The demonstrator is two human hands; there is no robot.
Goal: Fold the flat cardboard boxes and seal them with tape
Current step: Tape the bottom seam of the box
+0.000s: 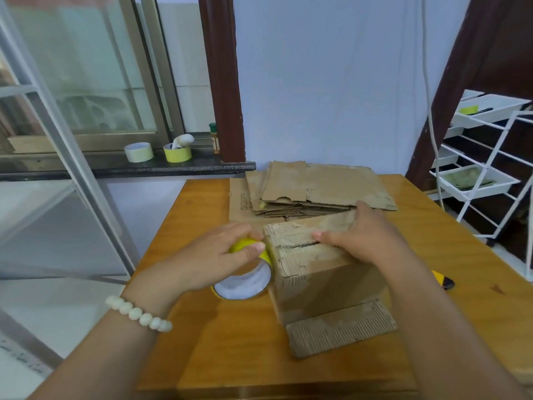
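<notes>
A folded brown cardboard box (pixel 323 281) stands on the wooden table (pixel 219 350), its top flaps closed with a seam between them. My right hand (pixel 363 238) lies flat on the top flaps, fingers straight along the seam. My left hand (pixel 219 255) grips a yellow roll of tape (pixel 245 281) held against the box's left edge. A loose flap sticks out at the box's bottom front. A stack of flat cardboard boxes (pixel 314 189) lies at the table's far side.
A yellow and black tool (pixel 442 280), partly hidden by my right arm, lies on the table at the right. Two tape rolls (pixel 139 152) and a small bottle (pixel 215 138) sit on the window ledge. A white wire rack (pixel 487 166) stands at the right.
</notes>
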